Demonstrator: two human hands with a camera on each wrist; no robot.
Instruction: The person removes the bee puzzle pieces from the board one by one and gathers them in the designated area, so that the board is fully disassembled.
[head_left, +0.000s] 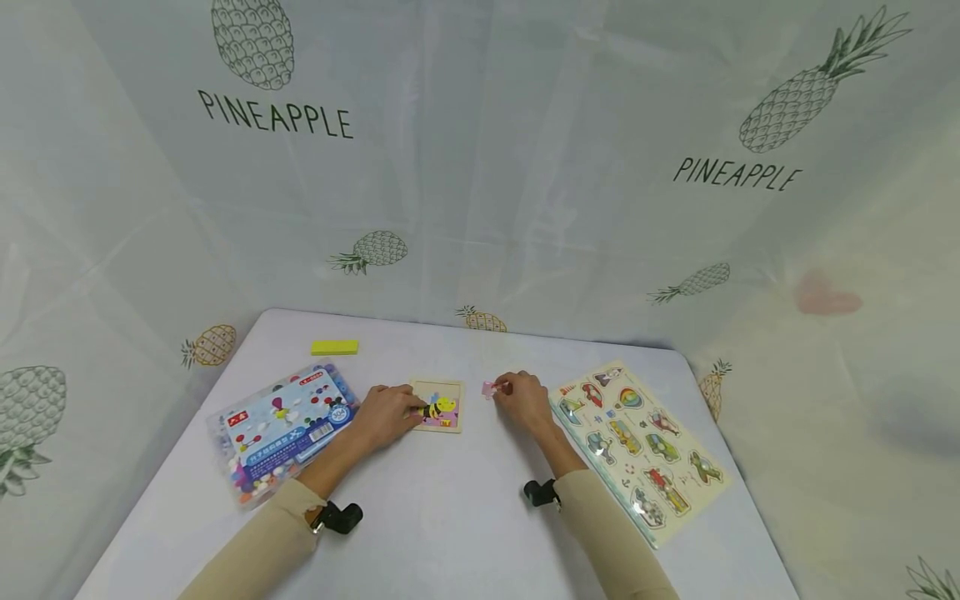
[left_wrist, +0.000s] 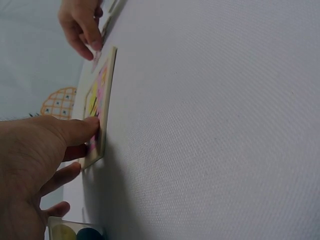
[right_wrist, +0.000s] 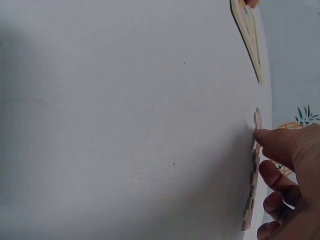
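Observation:
A small square bee puzzle (head_left: 438, 406) with a pale wooden frame lies near the middle of the table. My left hand (head_left: 388, 414) holds it at its left edge. In the left wrist view, the thumb (left_wrist: 91, 126) is on the near side and the other fingers reach the left corner. To its right, a pink puzzle piece (head_left: 489, 390) is pinched at the fingertips of my right hand (head_left: 523, 402). The right wrist view shows this piece (right_wrist: 257, 117) edge-on by the thumb, with a notched pinkish strip (right_wrist: 251, 192) below; the hand partly covers them.
A clear case of colourful beads (head_left: 288, 429) lies on the left, close beside the left hand. Behind it is a yellow block (head_left: 334, 347). A large board with vehicle pictures (head_left: 637, 450) lies on the right, next to the right forearm. A pineapple-print curtain (head_left: 480, 167) hangs behind the table.

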